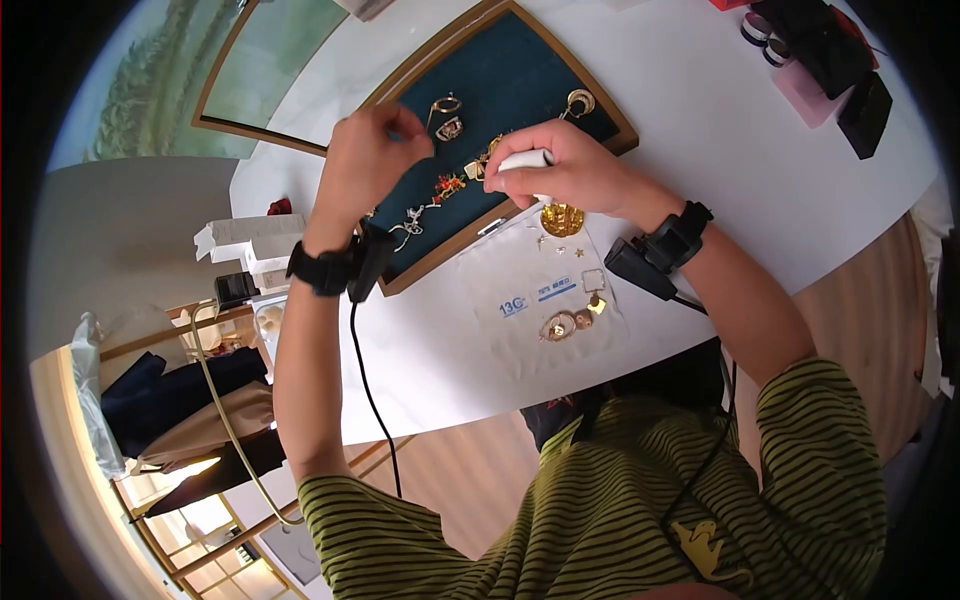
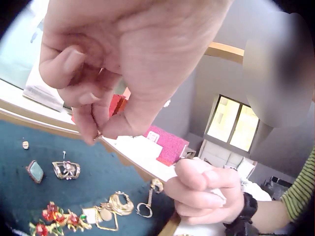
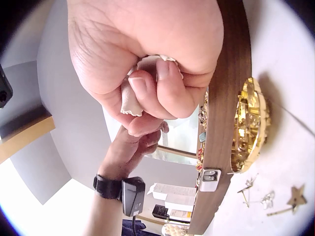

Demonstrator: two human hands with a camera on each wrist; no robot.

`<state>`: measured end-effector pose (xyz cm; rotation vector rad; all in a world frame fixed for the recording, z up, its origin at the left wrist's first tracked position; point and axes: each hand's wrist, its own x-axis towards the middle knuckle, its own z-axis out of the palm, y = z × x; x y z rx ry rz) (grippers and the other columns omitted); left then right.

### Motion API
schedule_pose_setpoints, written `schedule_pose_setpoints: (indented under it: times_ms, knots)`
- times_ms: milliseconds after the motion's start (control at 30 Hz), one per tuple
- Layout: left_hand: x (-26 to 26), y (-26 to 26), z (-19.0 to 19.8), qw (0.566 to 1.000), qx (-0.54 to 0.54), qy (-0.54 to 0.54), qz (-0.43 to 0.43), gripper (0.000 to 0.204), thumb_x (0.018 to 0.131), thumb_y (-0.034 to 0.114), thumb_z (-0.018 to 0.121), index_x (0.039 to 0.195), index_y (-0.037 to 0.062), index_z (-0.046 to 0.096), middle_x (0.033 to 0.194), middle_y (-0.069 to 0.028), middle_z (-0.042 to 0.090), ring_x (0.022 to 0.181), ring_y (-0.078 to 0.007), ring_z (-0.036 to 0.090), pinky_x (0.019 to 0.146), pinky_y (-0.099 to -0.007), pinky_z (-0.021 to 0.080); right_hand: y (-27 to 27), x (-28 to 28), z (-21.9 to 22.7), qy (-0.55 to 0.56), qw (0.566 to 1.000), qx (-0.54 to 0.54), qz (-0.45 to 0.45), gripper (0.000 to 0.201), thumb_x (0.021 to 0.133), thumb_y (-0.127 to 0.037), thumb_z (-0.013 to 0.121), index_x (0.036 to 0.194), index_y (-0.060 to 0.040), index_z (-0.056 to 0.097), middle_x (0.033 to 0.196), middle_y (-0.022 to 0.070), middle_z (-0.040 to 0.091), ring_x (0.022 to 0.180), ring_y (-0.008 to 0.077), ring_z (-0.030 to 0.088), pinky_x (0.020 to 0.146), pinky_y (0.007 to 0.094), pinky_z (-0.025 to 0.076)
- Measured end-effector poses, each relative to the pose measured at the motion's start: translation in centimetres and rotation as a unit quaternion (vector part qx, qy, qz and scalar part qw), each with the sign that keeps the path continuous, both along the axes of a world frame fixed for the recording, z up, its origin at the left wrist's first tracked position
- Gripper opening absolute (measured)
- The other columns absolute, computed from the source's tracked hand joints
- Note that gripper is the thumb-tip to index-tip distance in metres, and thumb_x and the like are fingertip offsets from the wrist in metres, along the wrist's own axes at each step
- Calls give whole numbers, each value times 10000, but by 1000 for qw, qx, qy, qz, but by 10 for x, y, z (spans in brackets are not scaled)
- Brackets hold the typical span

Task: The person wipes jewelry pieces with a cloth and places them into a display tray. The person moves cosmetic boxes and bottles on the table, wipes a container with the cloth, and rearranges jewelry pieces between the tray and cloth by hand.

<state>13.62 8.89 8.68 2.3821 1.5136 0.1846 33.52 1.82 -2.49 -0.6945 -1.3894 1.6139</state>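
Above the far left part of a blue-lined jewelry tray, my left hand has its thumb and fingertips brought together; I cannot tell whether something tiny is between them. My right hand grips a bunched white cloth over the tray's near edge. Below the hands on the blue lining lie a red-flowered piece, a square brooch, a turquoise-stone piece, gold hoops and a silver piece.
A gold round dish stands near the tray's front edge. Next to it, small star pieces and a ring-like gold trinket lie on a printed white cloth. Black and pink boxes sit at the far right, white boxes at the left.
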Motion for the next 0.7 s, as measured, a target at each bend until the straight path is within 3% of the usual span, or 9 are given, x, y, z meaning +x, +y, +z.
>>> schedule_pose_setpoints:
  times_ms: [133,533,700]
  knots:
    - [11,37,-14,999,12,39,-2,225,711,196,719,839,12,701,733,-121,685,668,-223,654,665,-323,514,0,0,2,-2,1000,3,4,197,885,-179,638,946,1,687,691,22,624,656,68,559,636,218,427]
    - [62,66,-44,995,-17,45,-86,228,688,231,751,821,48,723,744,-113,697,702,-235,672,693,-337,525,0,2,4,-16,1000,-2,16,149,906,-113,614,965,11,671,712,9,598,660,51,519,625,221,419]
    - [60,95,-30,990,-4,83,-112,249,687,261,751,827,56,730,758,-118,702,739,-260,682,712,-351,529,0,1,3,-24,1000,1,12,140,903,-108,619,957,9,674,717,11,603,659,54,526,622,224,422]
